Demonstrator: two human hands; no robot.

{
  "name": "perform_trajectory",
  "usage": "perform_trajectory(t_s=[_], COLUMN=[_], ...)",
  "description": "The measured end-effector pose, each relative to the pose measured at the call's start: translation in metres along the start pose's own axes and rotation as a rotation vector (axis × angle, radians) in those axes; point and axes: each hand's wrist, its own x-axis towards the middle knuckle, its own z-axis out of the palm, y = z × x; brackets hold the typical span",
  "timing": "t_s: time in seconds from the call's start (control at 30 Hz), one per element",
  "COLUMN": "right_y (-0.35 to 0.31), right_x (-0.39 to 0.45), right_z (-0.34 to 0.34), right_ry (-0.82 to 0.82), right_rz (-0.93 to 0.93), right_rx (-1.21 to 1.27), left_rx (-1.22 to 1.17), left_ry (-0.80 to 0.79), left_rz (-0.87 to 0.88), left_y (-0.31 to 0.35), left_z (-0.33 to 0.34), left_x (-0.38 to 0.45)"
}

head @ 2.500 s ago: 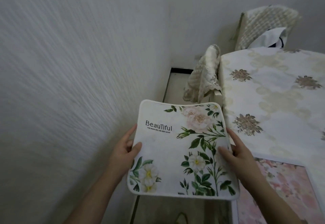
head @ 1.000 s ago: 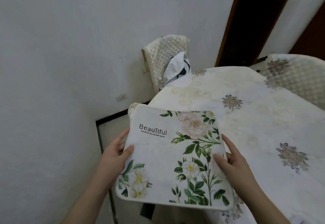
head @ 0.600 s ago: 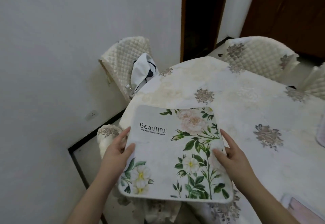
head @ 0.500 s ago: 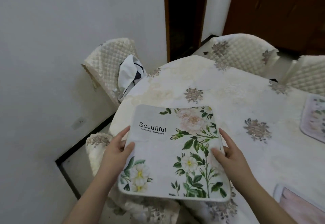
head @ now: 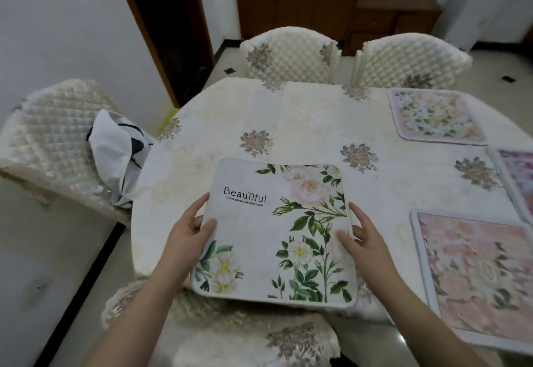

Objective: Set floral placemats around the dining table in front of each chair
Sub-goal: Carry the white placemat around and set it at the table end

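I hold a white placemat (head: 259, 237) printed with green stems, pale roses and the word "Beautiful", flat over the near edge of the dining table (head: 302, 118). My left hand (head: 190, 231) grips its left edge, thumb on top. At its right edge my right hand (head: 364, 240) grips the same way. A cream chair (head: 230, 338) stands directly below the mat. Three pink floral placemats lie on the table: one far right (head: 432, 116), one at the right edge (head: 519, 176), one near right (head: 476, 274).
Quilted cream chairs stand at the left (head: 49, 136) and on the far side (head: 288, 52) (head: 409, 61). A white and dark cloth (head: 118, 147) lies on the left chair. A white wall runs along the left, with a dark doorway (head: 167, 20) behind.
My view has swung right from the wall and corner to the whole table. The placemat, still held by both hands, now hangs over the table's near edge instead of beside it.
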Motion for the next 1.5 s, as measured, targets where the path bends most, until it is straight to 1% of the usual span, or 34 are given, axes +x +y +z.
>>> perform_trajectory(t_s=[0.13,0.23,0.3,0.47,0.6,0.77,0.9,1.0,1.33,1.5], right_y=[0.022,0.040,0.050,0.064,0.070,0.080,0.089,0.099,0.095,0.094], right_x=[-0.009,-0.006,-0.002,0.016,0.026,0.031,0.038,0.043,0.045,0.045], right_z=[0.007,0.009,0.010,0.014,0.023,0.030,0.028,0.029,0.041,0.043], right_ry=[0.082,0.111,0.101,0.110,0.093,0.092,0.116,0.096,0.088,0.110], right_rz=[0.057,0.104,0.136,0.187,0.235,0.224,0.157,0.135,0.088,0.090], right_rx=[-0.003,-0.038,-0.058,-0.065,-0.015,-0.071,-0.353,-0.454,-0.501,-0.611], left_rx=[0.009,-0.084,-0.114,-0.042,-0.013,0.013,0.089,0.138,0.227,0.333], left_ry=[-0.079,-0.119,-0.122,-0.095,-0.114,-0.029,0.007,0.006,0.018,0.017], left_rz=[-0.011,-0.065,-0.111,-0.176,-0.171,-0.154,-0.138,-0.132,-0.079,-0.041], left_y=[-0.015,-0.032,-0.044,-0.078,-0.089,-0.090,-0.098,-0.103,-0.107,-0.112], left_z=[0.010,0.025,0.032,0.045,0.046,0.044,0.038,0.034,0.024,0.020], left_x=[0.025,0.038,0.043,0.064,0.076,0.073,0.073,0.074,0.083,0.086])
